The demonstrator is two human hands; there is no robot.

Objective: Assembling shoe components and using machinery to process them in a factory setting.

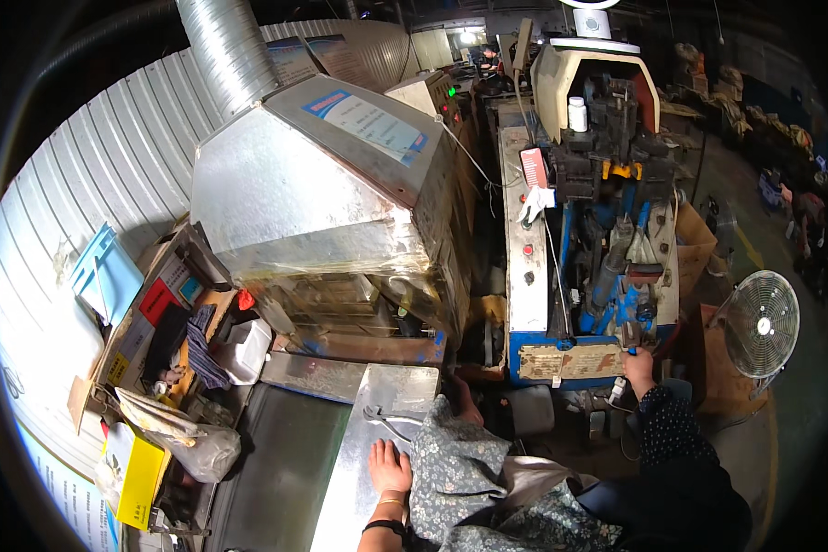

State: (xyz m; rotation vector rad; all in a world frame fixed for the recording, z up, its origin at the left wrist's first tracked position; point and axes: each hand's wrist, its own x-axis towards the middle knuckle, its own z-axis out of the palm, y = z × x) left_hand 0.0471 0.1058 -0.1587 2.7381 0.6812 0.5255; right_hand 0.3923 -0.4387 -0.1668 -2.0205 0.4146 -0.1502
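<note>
The left hand (390, 466) lies flat at six o'clock on a bare metal sheet (350, 478), fingers spread a little and pointing up the sheet, holding nothing. Just beyond its fingertips, at twelve o'clock from the hand, lies a pair of pliers (388, 420). The right hand (638, 366) reaches out at four o'clock to the front edge of a blue machine (607, 267); its fingers are curled around a small handle (631, 337) there, though how tightly cannot be told.

On the sloped face of the big metal hood (322, 184) at eleven o'clock sits a white rectangular label (370, 120) with a blue border. A worn brownish plate (570, 361) is fixed to the machine's blue base, just at nine o'clock from the right hand. A red tag (534, 167) hangs on the grey panel at one o'clock, and a white bottle (577, 113) stands above it. At nine o'clock an open cardboard box (133, 322) holds red and yellow packets and a dark cloth; a light blue tray (106, 271) leans on the wall beside it. Below, at eight o'clock, are a yellow box (138, 474) and a filled plastic bag (189, 440). A white tub (246, 350) sits near the hood's foot.

A ribbed duct (225, 51) rises from the hood. A fan (759, 324) stands at three o'clock, just outside the right arm.
</note>
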